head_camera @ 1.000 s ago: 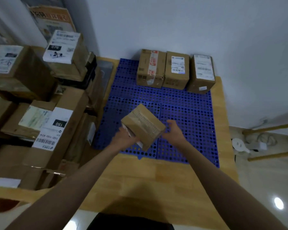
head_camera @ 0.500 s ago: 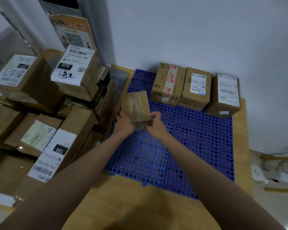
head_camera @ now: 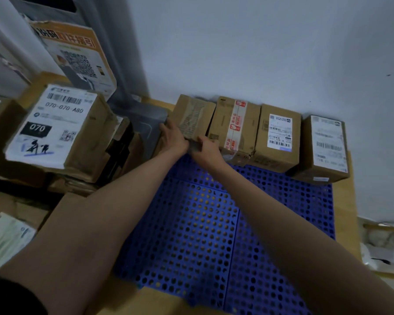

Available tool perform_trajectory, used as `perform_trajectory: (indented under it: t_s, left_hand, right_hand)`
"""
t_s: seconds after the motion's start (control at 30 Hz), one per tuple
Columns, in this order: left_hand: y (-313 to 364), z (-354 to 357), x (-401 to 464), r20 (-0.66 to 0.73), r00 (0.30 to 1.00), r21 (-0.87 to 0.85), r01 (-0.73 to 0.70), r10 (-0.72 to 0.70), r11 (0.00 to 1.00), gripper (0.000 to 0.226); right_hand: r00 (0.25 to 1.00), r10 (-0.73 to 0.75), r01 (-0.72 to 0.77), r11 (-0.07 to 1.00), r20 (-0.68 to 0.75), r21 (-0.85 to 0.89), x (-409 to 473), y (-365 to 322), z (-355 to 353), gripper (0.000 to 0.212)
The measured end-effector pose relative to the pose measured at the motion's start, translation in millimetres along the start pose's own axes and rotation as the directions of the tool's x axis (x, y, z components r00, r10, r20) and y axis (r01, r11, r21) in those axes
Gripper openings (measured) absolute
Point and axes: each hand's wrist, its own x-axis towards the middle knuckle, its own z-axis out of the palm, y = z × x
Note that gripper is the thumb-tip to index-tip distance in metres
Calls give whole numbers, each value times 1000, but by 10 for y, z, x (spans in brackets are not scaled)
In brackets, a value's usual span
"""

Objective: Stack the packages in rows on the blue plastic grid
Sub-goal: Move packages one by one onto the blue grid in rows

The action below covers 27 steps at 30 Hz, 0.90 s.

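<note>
The blue plastic grid (head_camera: 198, 226) lies on a wooden table against the wall. Along its far edge stands a row of brown cardboard packages: a taped box (head_camera: 192, 115) at the far left, then a box with red-printed tape (head_camera: 233, 128), a box with a white label (head_camera: 279, 135) and a third labelled box (head_camera: 326, 146) at the right. My left hand (head_camera: 172, 137) grips the taped box's left side. My right hand (head_camera: 206, 150) holds its near right corner. The box sits beside the red-taped one, close or touching.
A heap of labelled cardboard packages fills the left side, the tallest marked 070 (head_camera: 55, 126). A grey tray (head_camera: 143, 123) sits between that heap and the grid. A poster with a QR code (head_camera: 77, 57) leans on the wall. The table's wooden edge (head_camera: 348, 212) runs along the right.
Both hands carried the taped box from the grid's near middle to its far left corner and set it in line with the three boxes. The camera moved forward.
</note>
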Motion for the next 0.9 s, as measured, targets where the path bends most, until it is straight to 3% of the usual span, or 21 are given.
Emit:
perform_trajectory:
  t_s: [0.23,0.37,0.5,0.63,0.8,0.9]
  left_hand:
    - [104,-16,362,13,993,9,-114,114,993,99]
    - [118,-51,427,92,979,-4,-181,181,983,104]
    - [140,-125,441,157,962,-6,-224,222,975,110]
    - [183,-206,326,176,960,48,-229,217,972,113]
    - [275,-363,-4,150,941,184,-329,304,926,94]
    - [334,-519,-280,224,911,256,-397,345,881,79]
  right_hand:
    - [984,-76,91,992,-164,91,120,-29,-44,54]
    - [980,-99,122,984,-173,129,92,-78,-86,63]
    - [976,-131,155,978,-172,137,13,-65,-143,55]
    - [982,-86,98,993,-167,61,-103,-12,-221,53]
    - [974,-58,52,998,-219,-29,-392,1,-422,51]
    - [976,-50,30,995,-211,-93,-665,12,-563,51]
